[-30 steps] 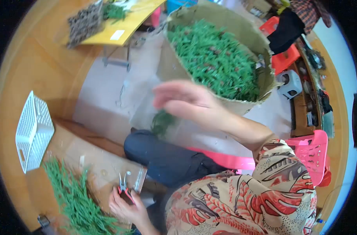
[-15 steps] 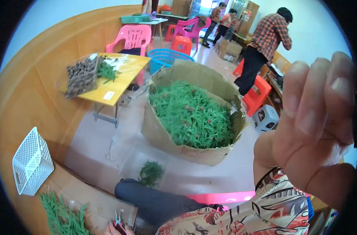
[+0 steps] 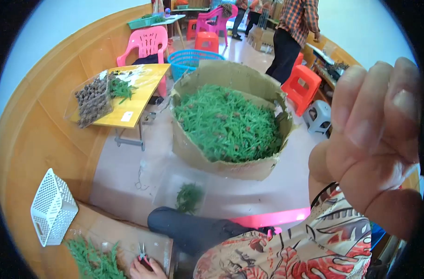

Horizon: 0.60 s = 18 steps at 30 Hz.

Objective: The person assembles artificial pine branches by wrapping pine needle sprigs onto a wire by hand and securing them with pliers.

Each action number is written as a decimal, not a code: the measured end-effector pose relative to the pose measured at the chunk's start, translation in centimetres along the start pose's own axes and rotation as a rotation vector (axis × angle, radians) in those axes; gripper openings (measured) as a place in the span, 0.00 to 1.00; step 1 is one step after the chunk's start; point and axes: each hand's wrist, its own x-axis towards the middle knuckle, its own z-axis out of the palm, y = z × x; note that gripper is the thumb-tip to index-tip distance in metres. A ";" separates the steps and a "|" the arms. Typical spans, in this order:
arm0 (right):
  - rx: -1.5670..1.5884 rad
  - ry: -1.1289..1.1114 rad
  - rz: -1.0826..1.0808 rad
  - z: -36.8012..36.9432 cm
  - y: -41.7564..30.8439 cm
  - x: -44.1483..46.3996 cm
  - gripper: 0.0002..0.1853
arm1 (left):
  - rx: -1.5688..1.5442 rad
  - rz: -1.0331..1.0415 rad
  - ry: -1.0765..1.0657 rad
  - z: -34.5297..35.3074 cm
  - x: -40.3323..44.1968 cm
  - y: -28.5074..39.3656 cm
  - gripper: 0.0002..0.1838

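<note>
My left hand (image 3: 147, 271) rests on the brown work table (image 3: 128, 231) at the bottom, its fingers closed around needle-nose pliers (image 3: 142, 252) with red and black handles, tips pointing away. Beside it, to the left, lies a pile of green artificial sprigs (image 3: 94, 260). Very near the lens, my right hand (image 3: 372, 125) is raised at the right side with its fingers curled together. Whatever those fingers may grip is hidden past the dark edge of the view.
A big cardboard box (image 3: 221, 171) full of green sprigs stands on the floor. Around it are a clear tray (image 3: 165, 188), a blue basket (image 3: 193, 58), a yellow table (image 3: 149, 83) with pinecones (image 3: 94, 100), and red stools (image 3: 301, 88). A white basket (image 3: 53, 214) stands left; a co-worker (image 3: 291, 37) stands behind.
My view has tilted downward, so the room sits higher in it and more of my left hand shows. The co-worker at the back has lowered an arm. Both my hands keep their pose.
</note>
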 end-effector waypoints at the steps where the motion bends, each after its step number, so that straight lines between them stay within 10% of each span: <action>1: 0.000 0.008 -0.002 0.1 -0.2 0.0 0.39 | 0.011 0.011 0.025 0.5 -0.1 -0.3 0.25; 13: 0.019 0.050 -0.009 0.9 -1.8 0.3 0.34 | -0.308 -0.106 -0.021 -0.4 -1.2 -0.5 0.23; 18: 0.030 0.062 -0.030 0.9 -2.2 0.3 0.32 | -0.490 0.041 0.204 -14.8 3.9 3.1 0.13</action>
